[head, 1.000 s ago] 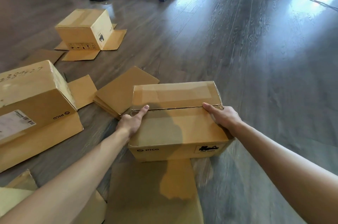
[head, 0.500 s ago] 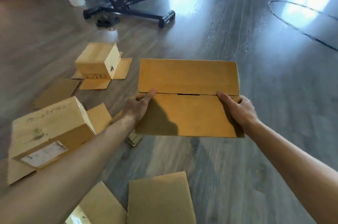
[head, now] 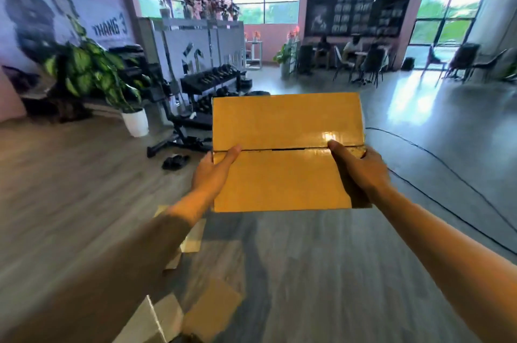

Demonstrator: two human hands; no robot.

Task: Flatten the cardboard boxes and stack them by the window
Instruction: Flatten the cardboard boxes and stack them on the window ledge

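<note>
A person holds a cardboard box (head: pixel 285 152) up in front of them with both arms stretched forward, well above the wooden floor (head: pixel 70 188). The box sits at the centre of the view, its closed top flaps facing the viewer, with a narrow seam running across the middle. The left hand (head: pixel 214 172) grips the box's nine o'clock edge, thumb lying over the seam. The right hand (head: pixel 361 172) grips the three o'clock edge, thumb also on the seam. Down at seven o'clock, loose cardboard pieces (head: pixel 195 312) lie on the floor. At ten o'clock stands a potted plant (head: pixel 112 82) in a white pot, beside a weight bench (head: pixel 181 130). Far off at one o'clock, people sit at chairs near bright windows (head: pixel 444 7).
</note>
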